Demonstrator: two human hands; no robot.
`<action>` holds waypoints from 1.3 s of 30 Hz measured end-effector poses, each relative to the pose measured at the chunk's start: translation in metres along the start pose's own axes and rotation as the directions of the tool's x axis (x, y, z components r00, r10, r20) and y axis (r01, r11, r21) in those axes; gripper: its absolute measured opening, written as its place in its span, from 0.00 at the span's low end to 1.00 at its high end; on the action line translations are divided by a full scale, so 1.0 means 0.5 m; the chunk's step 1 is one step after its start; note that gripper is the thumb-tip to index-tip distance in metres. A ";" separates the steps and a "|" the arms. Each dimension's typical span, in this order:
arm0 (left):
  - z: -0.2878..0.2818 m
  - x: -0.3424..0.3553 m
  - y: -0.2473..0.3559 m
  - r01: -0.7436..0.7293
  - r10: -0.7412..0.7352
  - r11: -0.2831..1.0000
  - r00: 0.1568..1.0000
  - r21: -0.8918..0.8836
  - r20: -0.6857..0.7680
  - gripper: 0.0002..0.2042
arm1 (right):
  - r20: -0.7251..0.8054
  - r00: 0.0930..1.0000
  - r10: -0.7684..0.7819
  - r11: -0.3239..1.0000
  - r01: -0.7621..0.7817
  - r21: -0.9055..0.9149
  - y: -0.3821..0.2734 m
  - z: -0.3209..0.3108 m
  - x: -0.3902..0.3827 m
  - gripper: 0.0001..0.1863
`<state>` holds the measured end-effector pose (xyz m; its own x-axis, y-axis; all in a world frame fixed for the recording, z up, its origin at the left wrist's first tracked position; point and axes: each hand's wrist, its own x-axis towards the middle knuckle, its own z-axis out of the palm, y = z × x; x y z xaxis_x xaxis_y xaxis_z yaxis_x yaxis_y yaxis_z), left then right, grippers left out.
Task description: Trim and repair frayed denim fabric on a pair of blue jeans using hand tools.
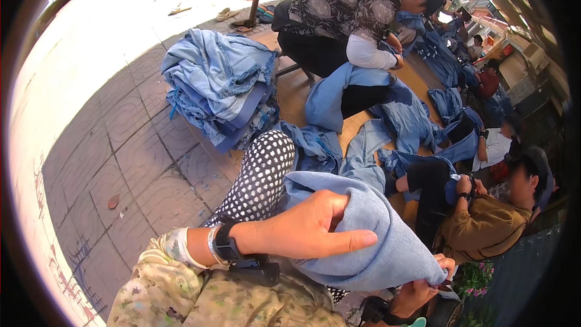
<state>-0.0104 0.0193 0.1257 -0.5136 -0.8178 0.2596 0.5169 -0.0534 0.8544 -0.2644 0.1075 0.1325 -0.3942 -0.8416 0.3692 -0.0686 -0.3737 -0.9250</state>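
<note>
A light blue denim garment [369, 248] lies across my lap. My left hand [308, 227], with a watch and bracelet on its wrist, is curled at the garment's upper edge. Its thumb stretches along the outside, while cloth hides most of the other fingers. At the lower right corner of the same piece, my right hand [420, 290] is closed on the cloth with fingertips pinched together. A small dark shape shows by those fingertips, too small to make out.
A tall pile of folded denim [221, 85] stands ahead on the left, on paved ground [139, 188]. Across from me a co-worker in a patterned top [345, 6] bends over denim. To the right sits another in a brown top [484, 227]. More denim [408, 118] covers cardboard between us.
</note>
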 end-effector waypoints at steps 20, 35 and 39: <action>-0.015 -0.053 -0.129 -0.262 0.111 0.827 0.943 0.497 0.313 0.74 | 0.052 0.998 0.019 0.976 -0.030 0.216 -0.113 0.036 0.072 0.37; -0.001 -0.029 -0.198 0.056 -0.060 0.998 0.987 0.028 0.149 0.29 | 0.089 0.897 -0.433 0.789 0.425 -0.444 -0.107 0.137 0.188 0.28; 0.006 -0.050 -0.160 0.253 -0.239 0.958 0.964 -0.138 0.113 0.30 | 0.150 0.966 -0.208 0.963 0.229 -0.140 -0.045 0.095 0.299 0.24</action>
<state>-0.0409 0.0457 0.0521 -0.6960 -0.7114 0.0969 0.4592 -0.3373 0.8218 -0.2782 -0.0286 0.2127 -0.2292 -0.7940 0.5630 -0.2849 -0.4983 -0.8188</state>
